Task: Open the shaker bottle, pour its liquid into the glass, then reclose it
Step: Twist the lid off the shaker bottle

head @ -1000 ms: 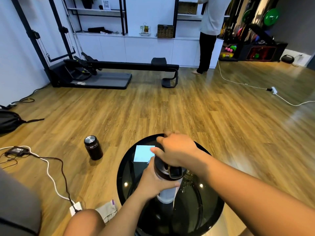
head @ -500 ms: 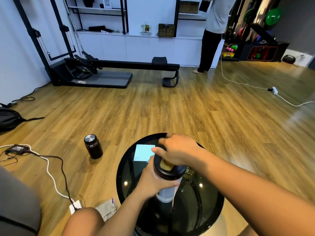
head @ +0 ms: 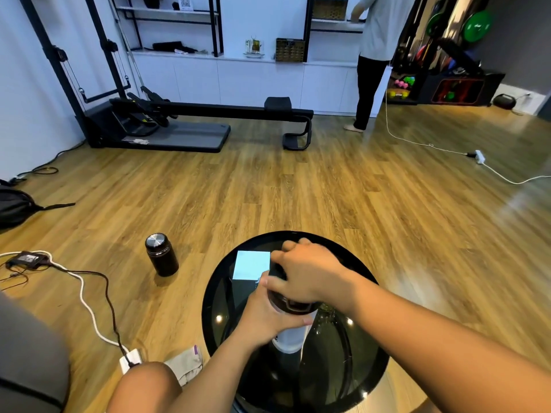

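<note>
A shaker bottle [head: 289, 338] stands upright on a round, glossy black surface [head: 351, 371], with the left hand [head: 265, 317] wrapped round its upper body. The right hand [head: 310, 272] covers its dark lid [head: 293, 306] from above, fingers [head: 280, 255] curled over the far edge. A pale blue square of paper [head: 252, 265] lies on the surface just beyond the bottle, and a dark flask [head: 162, 254] with a metal cap stands on the wooden floor [head: 298, 189] to the left, well apart.

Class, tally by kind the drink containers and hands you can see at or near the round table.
Shaker bottle: 1
Flask: 1
Glass: 1
Hands: 2, left hand and right hand
Total: 5
</note>
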Demonstrator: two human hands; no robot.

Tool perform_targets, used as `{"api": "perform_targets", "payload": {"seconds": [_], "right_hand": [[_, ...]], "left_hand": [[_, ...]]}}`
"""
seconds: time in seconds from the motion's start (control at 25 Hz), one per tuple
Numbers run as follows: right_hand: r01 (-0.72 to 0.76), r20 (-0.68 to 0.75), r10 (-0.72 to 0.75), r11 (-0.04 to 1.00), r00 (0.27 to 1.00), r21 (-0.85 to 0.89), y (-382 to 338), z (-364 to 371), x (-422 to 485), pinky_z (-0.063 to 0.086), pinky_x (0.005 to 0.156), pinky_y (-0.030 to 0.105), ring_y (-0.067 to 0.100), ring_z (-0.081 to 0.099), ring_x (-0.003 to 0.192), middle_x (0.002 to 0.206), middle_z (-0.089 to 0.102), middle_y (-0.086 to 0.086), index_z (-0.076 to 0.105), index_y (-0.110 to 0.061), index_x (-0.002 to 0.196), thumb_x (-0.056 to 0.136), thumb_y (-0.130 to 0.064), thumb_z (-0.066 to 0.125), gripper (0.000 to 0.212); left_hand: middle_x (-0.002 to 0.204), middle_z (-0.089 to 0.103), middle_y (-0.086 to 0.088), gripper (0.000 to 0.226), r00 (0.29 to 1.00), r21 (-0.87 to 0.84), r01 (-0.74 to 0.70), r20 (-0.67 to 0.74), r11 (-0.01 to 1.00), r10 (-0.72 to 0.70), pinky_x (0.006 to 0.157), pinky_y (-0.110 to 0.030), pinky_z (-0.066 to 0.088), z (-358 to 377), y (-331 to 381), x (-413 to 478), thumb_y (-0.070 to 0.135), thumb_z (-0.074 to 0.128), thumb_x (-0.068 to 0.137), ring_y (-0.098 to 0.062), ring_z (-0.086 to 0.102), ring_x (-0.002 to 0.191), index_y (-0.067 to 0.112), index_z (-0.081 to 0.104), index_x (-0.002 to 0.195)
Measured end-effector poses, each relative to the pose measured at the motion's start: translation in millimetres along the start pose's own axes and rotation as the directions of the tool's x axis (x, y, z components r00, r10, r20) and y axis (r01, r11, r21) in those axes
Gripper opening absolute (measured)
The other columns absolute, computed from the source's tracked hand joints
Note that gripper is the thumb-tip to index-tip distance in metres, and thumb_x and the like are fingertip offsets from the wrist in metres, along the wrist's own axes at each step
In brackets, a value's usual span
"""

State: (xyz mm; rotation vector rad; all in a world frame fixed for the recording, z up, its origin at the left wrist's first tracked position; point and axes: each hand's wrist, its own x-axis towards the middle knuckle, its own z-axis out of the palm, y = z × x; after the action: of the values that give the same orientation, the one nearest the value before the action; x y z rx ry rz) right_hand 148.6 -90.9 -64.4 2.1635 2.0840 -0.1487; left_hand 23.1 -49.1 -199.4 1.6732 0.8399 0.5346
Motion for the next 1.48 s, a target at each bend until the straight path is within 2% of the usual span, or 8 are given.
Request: {"api": "perform_targets", "payload": {"seconds": [0.2, 0.4, 0.6, 0.8, 1.0, 1.12, 1.24, 1.48], "right_hand": [[0.195, -0.101, -0.172, 0.933, 0.980, 0.303, 13, -1, -4, 0.049, 0.090, 0.040, 0.023, 0.057, 0.110, 0.115, 0.063, 0.001, 0.060, -0.025, 0.122, 0.091, -0.060, 0.050, 0.048], [-0.145, -0.008, 0.145, 0.988, 0.989, -0.058, 8, -3, 0, 0.046, 0.068, 0.037, 0.034, 0.062, 0.100, 0.112, 0.063, 0.010, 0.048, -0.016, 0.130, 0.089, -0.063, 0.048, 0.062], [0.201, 0.014, -0.242, 0.835, 0.970, 0.511, 4, -17, -7, 0.050, 0.086, 0.028, 0.011, 0.065, 0.096, 0.102, 0.069, -0.011, 0.060, -0.029, 0.118, 0.077, -0.031, 0.069, 0.043], [-0.075, -0.018, 0.073, 0.992, 0.997, -0.100, 4, -8, 5, 0.042, 0.086, 0.041, 0.032, 0.058, 0.116, 0.130, 0.059, 0.008, 0.053, -0.026, 0.136, 0.092, -0.068, 0.037, 0.063], [0.290, -0.135, -0.259, 0.795, 0.956, 0.533, -19, -6, -10, 0.052, 0.073, 0.033, 0.001, 0.057, 0.070, 0.070, 0.062, -0.013, 0.066, -0.027, 0.101, 0.085, -0.055, 0.062, 0.032], [0.134, -0.243, -0.045, 0.922, 0.969, 0.364, 0, -17, 3, 0.050, 0.077, 0.036, 0.016, 0.060, 0.092, 0.095, 0.065, -0.003, 0.063, -0.023, 0.110, 0.094, -0.056, 0.050, 0.039], [-0.030, -0.019, 0.032, 0.995, 0.999, 0.093, 7, -5, 7, 0.044, 0.076, 0.037, 0.029, 0.060, 0.104, 0.115, 0.060, 0.005, 0.056, -0.023, 0.126, 0.091, -0.065, 0.045, 0.055], [0.257, -0.206, -0.167, 0.784, 0.964, 0.566, -12, -8, -3, 0.052, 0.077, 0.035, 0.010, 0.062, 0.079, 0.080, 0.065, -0.010, 0.066, -0.025, 0.094, 0.087, -0.055, 0.059, 0.032]], "left_hand": [[0.121, 0.075, 0.010, 0.099, 1.000, -0.001, 0.011, -0.005, 1.000, -0.011, 0.095, -0.027, 0.061, 0, 2, -2, 0.050, 0.099, 0.046, -0.001, 0.072, 0.112, 0.033, 0.053, 0.132], [0.123, 0.074, 0.010, 0.098, 1.000, -0.027, 0.020, -0.018, 0.999, -0.021, 0.097, -0.031, 0.060, 0, 2, -2, 0.048, 0.099, 0.044, -0.004, 0.071, 0.114, 0.037, 0.053, 0.130], [0.127, 0.075, 0.008, 0.106, 1.000, -0.005, 0.005, 0.002, 1.000, -0.005, 0.103, -0.032, 0.060, 1, -3, 2, 0.043, 0.102, 0.051, -0.010, 0.072, 0.121, 0.022, 0.054, 0.143], [0.124, 0.075, 0.009, 0.099, 1.000, -0.036, 0.004, -0.008, 0.999, -0.004, 0.098, -0.029, 0.060, 1, -2, 1, 0.042, 0.101, 0.049, -0.007, 0.072, 0.117, 0.034, 0.052, 0.134], [0.127, 0.073, 0.007, 0.098, 1.000, -0.055, 0.020, 0.003, 0.998, -0.020, 0.099, -0.029, 0.061, 3, -7, 1, 0.033, 0.101, 0.055, -0.013, 0.072, 0.123, 0.023, 0.052, 0.139], [0.132, 0.071, 0.014, 0.105, 1.000, -0.022, -0.010, -0.020, 1.000, 0.009, 0.099, -0.023, 0.057, 1, -1, -1, 0.044, 0.100, 0.050, -0.001, 0.067, 0.123, 0.032, 0.050, 0.142], [0.124, 0.075, 0.011, 0.096, 1.000, -0.006, 0.007, -0.011, 1.000, -0.007, 0.099, -0.029, 0.059, 1, -3, 1, 0.043, 0.101, 0.051, -0.001, 0.071, 0.116, 0.030, 0.056, 0.134], [0.125, 0.075, 0.008, 0.091, 1.000, 0.003, 0.013, -0.004, 1.000, -0.013, 0.097, -0.025, 0.060, 1, -5, 0, 0.039, 0.101, 0.055, -0.009, 0.072, 0.118, 0.024, 0.061, 0.135]]}}
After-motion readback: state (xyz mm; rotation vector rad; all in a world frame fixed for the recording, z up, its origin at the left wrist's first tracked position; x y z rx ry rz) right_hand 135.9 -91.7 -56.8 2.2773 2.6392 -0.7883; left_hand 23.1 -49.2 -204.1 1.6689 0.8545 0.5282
